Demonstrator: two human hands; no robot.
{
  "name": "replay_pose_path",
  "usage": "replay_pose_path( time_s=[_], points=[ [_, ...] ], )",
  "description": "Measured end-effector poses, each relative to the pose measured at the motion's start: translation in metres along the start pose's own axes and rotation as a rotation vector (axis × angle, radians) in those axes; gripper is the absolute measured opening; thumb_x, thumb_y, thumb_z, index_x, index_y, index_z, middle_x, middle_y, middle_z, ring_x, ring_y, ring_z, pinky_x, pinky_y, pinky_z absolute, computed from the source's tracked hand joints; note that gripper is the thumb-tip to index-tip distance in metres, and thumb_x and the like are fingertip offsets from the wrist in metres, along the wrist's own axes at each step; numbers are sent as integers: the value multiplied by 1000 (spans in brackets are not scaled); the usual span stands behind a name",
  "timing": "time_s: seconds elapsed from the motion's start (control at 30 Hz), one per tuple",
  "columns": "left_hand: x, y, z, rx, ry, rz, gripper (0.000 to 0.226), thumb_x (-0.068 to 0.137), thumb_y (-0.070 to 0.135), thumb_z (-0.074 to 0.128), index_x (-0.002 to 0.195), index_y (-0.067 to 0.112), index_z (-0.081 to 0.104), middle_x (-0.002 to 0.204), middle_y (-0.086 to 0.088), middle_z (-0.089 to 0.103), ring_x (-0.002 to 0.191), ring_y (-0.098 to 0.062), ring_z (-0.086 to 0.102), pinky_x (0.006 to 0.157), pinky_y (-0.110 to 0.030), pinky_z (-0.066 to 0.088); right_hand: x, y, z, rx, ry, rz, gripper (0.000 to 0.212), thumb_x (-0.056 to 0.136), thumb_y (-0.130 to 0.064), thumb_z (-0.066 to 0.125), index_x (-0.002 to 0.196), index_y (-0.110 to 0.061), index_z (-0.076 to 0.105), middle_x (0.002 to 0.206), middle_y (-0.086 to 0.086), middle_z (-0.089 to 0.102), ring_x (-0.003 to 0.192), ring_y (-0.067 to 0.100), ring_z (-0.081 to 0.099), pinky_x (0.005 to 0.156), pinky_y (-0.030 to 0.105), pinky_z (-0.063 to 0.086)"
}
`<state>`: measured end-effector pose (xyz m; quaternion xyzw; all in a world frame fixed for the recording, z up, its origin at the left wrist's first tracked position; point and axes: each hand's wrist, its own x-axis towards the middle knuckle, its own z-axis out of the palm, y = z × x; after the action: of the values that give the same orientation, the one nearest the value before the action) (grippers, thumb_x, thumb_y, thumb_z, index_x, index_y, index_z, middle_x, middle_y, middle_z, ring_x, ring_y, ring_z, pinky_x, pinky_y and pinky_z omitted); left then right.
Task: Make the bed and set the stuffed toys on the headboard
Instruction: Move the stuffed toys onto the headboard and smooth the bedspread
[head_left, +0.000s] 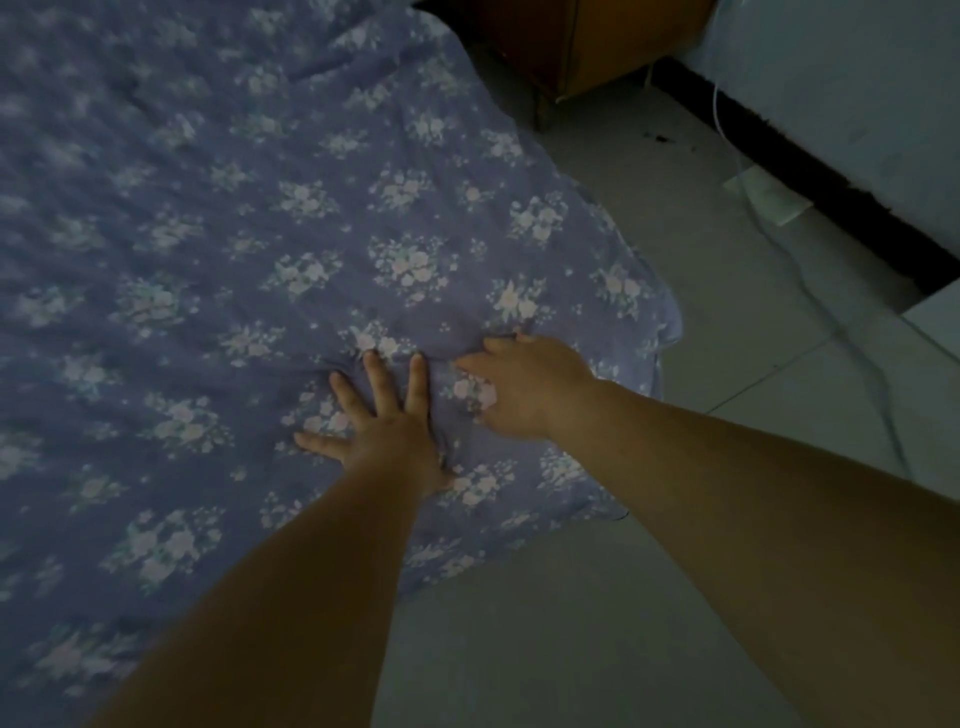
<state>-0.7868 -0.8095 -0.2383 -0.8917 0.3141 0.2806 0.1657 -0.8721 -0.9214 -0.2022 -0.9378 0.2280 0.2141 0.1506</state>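
Sheet (218, 218): blue-purple, pale floral print, spread over the bed and filling the left and centre of the view. Its right edge hangs over the bed's side; one corner droops toward the floor (701, 597) at lower right. Cloth is rumpled, with creases bunched just ahead of the two hands.

Left hand (382, 426): palm down on the sheet near the bed's right edge, fingers straight and spread, pressing the cloth flat. Grip released, nothing held.

Right hand (524, 387): just beside the left, nearer the bed's edge, also resting on the sheet. Back of hand faces the camera; fingers bend forward into the fabric, tips hidden in a fold. Possibly pinching the cloth, but I cannot tell whether the grip is closed on it. Both forearms bare, reaching in from the bottom of the view.

Surroundings: pale tiled floor to the right of the bed. Wooden cabinet (587, 47) at top centre, beyond the bed's far corner. Thin white cable (810, 291) trails across the tiles. Dark baseboard (810, 171) runs along a light wall (857, 78) at upper right. Light is dim; far sheet is blurred.
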Motion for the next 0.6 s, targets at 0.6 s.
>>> replay_pose_path(
  time_s=[0.6],
  points=[
    [-5, 7, -23, -89, -64, -47, 118, 66, 85, 44, 145, 31, -24, 153, -10, -28, 141, -44, -19, 106, -71, 7, 65, 141, -56, 479, 309, 574, 27, 91, -18, 52, 114, -8, 62, 121, 22, 59, 111, 38, 56, 92, 37, 45]
  ],
)
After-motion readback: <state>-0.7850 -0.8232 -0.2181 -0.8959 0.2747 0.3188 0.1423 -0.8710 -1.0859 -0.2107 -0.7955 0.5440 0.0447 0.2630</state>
